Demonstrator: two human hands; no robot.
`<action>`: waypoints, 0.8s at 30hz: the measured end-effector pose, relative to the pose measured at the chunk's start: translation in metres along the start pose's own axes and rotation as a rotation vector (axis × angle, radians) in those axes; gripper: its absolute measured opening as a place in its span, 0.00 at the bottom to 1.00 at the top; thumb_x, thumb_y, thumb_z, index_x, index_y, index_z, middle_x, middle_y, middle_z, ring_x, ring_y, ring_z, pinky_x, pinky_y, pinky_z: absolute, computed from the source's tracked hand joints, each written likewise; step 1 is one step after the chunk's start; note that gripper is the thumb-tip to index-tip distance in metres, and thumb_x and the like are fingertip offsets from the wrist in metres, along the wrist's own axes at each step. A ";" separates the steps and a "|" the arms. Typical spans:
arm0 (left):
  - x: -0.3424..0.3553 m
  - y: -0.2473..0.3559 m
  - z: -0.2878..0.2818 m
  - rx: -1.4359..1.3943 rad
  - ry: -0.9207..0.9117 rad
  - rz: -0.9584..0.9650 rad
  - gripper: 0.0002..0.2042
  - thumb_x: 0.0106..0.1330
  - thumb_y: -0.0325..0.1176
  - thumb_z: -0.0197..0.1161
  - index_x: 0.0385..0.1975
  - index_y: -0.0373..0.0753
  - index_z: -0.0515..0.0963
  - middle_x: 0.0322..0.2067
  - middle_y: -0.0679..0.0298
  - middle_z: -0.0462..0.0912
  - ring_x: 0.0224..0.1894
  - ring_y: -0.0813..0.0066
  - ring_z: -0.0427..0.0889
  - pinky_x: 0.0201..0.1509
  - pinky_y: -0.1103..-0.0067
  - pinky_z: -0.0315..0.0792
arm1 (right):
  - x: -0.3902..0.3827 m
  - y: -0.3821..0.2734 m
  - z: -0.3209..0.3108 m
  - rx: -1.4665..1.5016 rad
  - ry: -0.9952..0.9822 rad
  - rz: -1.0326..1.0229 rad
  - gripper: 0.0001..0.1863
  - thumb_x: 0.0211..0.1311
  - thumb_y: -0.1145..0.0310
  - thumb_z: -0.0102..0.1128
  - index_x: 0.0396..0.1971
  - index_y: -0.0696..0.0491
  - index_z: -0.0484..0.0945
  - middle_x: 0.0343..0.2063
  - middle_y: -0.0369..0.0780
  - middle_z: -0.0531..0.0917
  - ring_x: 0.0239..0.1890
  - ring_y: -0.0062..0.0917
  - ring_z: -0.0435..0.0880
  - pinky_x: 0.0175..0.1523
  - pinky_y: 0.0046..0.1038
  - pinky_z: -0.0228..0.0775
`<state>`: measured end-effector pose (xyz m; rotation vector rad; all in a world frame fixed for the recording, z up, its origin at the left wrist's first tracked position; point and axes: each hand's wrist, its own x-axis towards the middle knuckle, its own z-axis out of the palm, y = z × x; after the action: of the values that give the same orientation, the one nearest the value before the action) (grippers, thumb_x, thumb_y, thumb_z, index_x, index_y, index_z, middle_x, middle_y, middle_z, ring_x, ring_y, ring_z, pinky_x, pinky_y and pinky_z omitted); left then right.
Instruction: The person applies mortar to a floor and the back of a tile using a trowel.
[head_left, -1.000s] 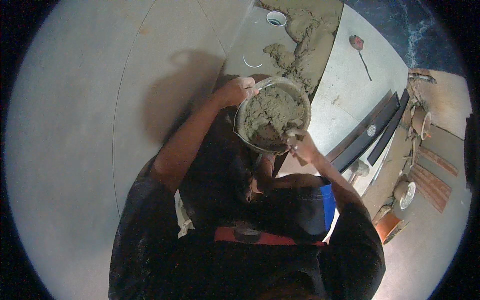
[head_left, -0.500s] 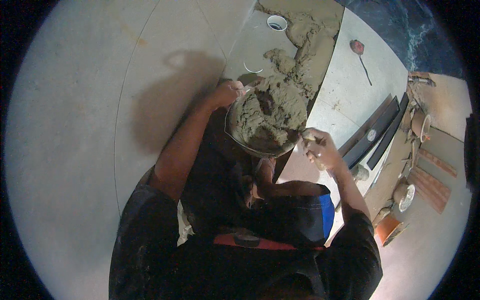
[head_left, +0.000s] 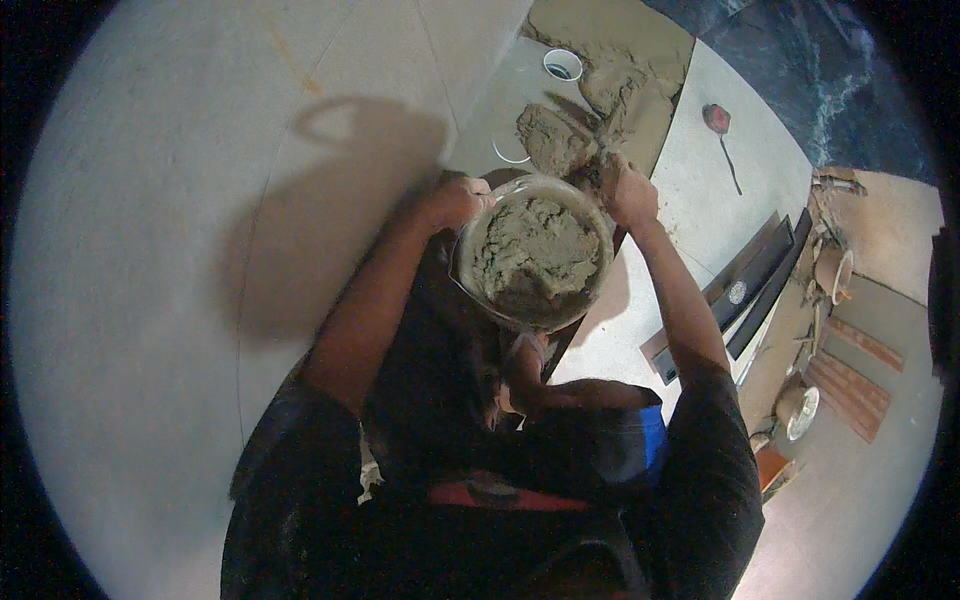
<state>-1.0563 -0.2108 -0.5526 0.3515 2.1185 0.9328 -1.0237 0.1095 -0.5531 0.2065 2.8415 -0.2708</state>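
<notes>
A bucket [head_left: 470,285] of wet grey mortar [head_left: 540,245] stands in front of me, by my bare foot. My left hand [head_left: 462,203] is closed on its rim at the far left side. Beyond the bucket's far right side, my right hand [head_left: 628,195] is wrapped around a trowel [head_left: 598,160], whose handle is mostly hidden by my fingers. A lump of mortar [head_left: 550,140] covers its blade, just above the floor strip. More mortar [head_left: 615,80] is spread on that strip, near a white pipe end [head_left: 562,65].
A grey wall [head_left: 150,250] rises at left. Right of the strip, a red-headed tool [head_left: 716,118] lies on a pale slab [head_left: 740,150]. Dark bars [head_left: 745,280] lie nearer. Farther right are a small bucket [head_left: 797,412], an orange container [head_left: 770,468] and reddish planks [head_left: 848,395].
My right hand has moved from the bucket's right side to beyond its far rim, carrying a lump of mortar out on the trowel. My left hand stays on the rim.
</notes>
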 end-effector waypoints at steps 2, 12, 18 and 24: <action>-0.007 0.005 0.000 -0.023 -0.023 0.003 0.15 0.64 0.42 0.59 0.38 0.34 0.78 0.32 0.54 0.82 0.34 0.62 0.79 0.42 0.67 0.70 | -0.011 -0.006 -0.008 0.110 0.127 -0.005 0.26 0.58 0.59 0.57 0.57 0.50 0.69 0.42 0.52 0.80 0.45 0.47 0.80 0.48 0.45 0.72; 0.010 -0.012 0.010 -0.059 -0.041 -0.033 0.14 0.65 0.41 0.57 0.39 0.35 0.78 0.31 0.53 0.81 0.34 0.61 0.80 0.40 0.66 0.72 | 0.014 0.026 0.012 -0.084 -0.177 -0.122 0.24 0.62 0.55 0.51 0.56 0.49 0.67 0.36 0.51 0.82 0.41 0.47 0.81 0.44 0.46 0.73; 0.016 -0.012 0.008 -0.036 -0.052 -0.007 0.15 0.67 0.42 0.56 0.41 0.36 0.78 0.35 0.51 0.81 0.37 0.60 0.81 0.44 0.66 0.72 | 0.066 0.061 0.046 0.029 0.042 -0.187 0.16 0.62 0.57 0.49 0.43 0.50 0.75 0.26 0.48 0.82 0.30 0.45 0.83 0.36 0.44 0.73; 0.049 -0.078 0.038 0.181 0.018 0.261 0.16 0.67 0.43 0.54 0.43 0.37 0.77 0.39 0.51 0.81 0.41 0.57 0.80 0.48 0.65 0.72 | 0.078 0.095 0.072 0.111 0.089 -0.348 0.18 0.64 0.55 0.49 0.45 0.52 0.76 0.31 0.47 0.82 0.27 0.40 0.82 0.32 0.41 0.72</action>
<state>-1.0560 -0.2201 -0.6518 0.7286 2.2151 0.8921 -1.0635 0.1959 -0.6588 -0.2638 2.9411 -0.5016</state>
